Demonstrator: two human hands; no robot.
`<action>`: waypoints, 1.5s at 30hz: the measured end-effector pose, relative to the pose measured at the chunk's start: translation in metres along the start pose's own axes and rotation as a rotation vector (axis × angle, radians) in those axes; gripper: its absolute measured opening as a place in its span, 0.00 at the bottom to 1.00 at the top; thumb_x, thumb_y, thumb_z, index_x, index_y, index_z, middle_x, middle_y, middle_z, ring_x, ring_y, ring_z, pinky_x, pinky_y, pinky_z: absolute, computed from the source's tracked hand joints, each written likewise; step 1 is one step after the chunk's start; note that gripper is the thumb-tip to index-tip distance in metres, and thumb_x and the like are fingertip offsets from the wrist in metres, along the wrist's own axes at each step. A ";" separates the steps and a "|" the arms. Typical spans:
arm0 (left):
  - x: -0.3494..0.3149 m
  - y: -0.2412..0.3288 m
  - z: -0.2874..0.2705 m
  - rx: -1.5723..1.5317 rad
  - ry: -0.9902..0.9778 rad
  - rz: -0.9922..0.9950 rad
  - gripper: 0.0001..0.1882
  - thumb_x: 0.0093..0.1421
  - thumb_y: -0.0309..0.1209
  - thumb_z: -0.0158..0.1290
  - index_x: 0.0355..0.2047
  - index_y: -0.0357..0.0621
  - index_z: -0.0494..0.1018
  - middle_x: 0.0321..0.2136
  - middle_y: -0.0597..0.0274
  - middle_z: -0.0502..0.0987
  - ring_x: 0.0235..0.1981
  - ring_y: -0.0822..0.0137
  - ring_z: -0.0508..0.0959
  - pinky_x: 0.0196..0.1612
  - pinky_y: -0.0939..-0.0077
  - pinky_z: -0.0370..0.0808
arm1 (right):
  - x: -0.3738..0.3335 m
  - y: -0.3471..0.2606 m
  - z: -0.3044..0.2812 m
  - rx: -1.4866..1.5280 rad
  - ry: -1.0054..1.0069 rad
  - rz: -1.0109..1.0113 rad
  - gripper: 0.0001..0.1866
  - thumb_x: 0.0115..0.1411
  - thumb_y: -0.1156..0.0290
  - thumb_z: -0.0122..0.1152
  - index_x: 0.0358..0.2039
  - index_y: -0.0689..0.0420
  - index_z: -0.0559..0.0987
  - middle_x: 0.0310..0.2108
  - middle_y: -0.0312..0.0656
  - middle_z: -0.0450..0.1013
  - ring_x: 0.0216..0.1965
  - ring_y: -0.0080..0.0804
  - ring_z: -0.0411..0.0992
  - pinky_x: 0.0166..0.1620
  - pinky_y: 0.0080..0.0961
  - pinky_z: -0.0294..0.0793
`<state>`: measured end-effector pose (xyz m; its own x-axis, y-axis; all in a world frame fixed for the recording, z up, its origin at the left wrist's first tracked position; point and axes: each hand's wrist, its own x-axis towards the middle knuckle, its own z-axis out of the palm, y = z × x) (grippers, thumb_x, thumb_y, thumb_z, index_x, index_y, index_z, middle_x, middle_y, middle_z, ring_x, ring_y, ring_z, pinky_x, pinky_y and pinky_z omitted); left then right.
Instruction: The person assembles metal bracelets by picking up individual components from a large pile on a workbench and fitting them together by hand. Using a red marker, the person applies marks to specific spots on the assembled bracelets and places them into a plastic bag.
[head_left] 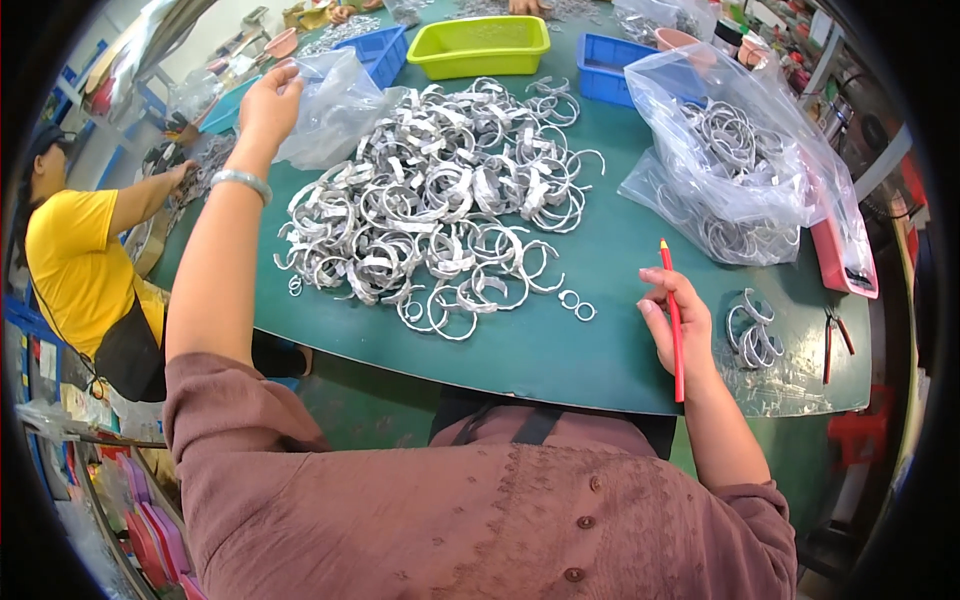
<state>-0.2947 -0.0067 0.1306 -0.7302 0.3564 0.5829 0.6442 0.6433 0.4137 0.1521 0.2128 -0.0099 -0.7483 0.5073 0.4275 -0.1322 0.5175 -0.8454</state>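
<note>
My right hand (690,325) is closed round a red pencil (677,340), its yellowish tip pointing up, at the table's near edge. At the far left my left hand (268,108) is raised, its fingers pinched at the upper edge of a clear plastic bag (335,112). A bracelet circles that wrist. Between my hands spreads a large heap of silvery open bangles (440,190), many with whitish wrapped bands. A few small rings (577,305) lie apart from it, nearer my right hand. Several more bangles (754,330) sit to the right of that hand.
Beyond the heap stand a lime-green tray (478,46) and blue trays (608,68). A clear bag of bangles (735,165) lies at the right, against a pink tray (850,255). Pliers (834,345) rest near the right edge. A person in yellow (75,230) works at the left.
</note>
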 end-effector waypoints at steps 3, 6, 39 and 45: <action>-0.038 0.034 0.008 0.064 0.057 0.237 0.14 0.51 0.35 0.51 0.38 0.45 0.74 0.35 0.57 0.75 0.35 0.60 0.74 0.41 0.73 0.68 | 0.001 0.002 -0.002 -0.010 -0.012 0.013 0.16 0.49 0.85 0.52 0.41 0.60 0.70 0.26 0.35 0.65 0.23 0.16 0.62 0.29 0.13 0.62; -0.079 0.056 0.014 -0.088 -0.101 0.297 0.13 0.51 0.32 0.52 0.38 0.45 0.73 0.37 0.56 0.73 0.40 0.59 0.73 0.43 0.72 0.67 | 0.001 0.000 0.000 -0.035 -0.016 -0.004 0.16 0.49 0.84 0.53 0.40 0.59 0.70 0.22 0.34 0.64 0.22 0.17 0.61 0.28 0.13 0.62; -0.180 -0.027 0.004 -0.445 -0.204 -0.223 0.30 0.46 0.35 0.58 0.51 0.49 0.65 0.45 0.55 0.66 0.46 0.65 0.66 0.49 0.74 0.62 | 0.015 -0.002 0.015 -0.025 -0.229 0.108 0.14 0.49 0.82 0.55 0.38 0.59 0.71 0.27 0.37 0.66 0.24 0.20 0.64 0.29 0.17 0.65; -0.184 -0.024 0.004 -0.450 -0.198 -0.210 0.30 0.46 0.34 0.58 0.51 0.49 0.65 0.46 0.53 0.66 0.48 0.63 0.66 0.50 0.73 0.62 | 0.021 -0.007 0.022 -0.019 -0.241 0.087 0.14 0.49 0.83 0.55 0.38 0.60 0.71 0.27 0.37 0.66 0.24 0.20 0.64 0.29 0.17 0.64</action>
<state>-0.1772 -0.0854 0.0111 -0.8547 0.4002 0.3307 0.4822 0.3758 0.7914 0.1228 0.2052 -0.0022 -0.8901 0.3726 0.2625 -0.0497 0.4931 -0.8685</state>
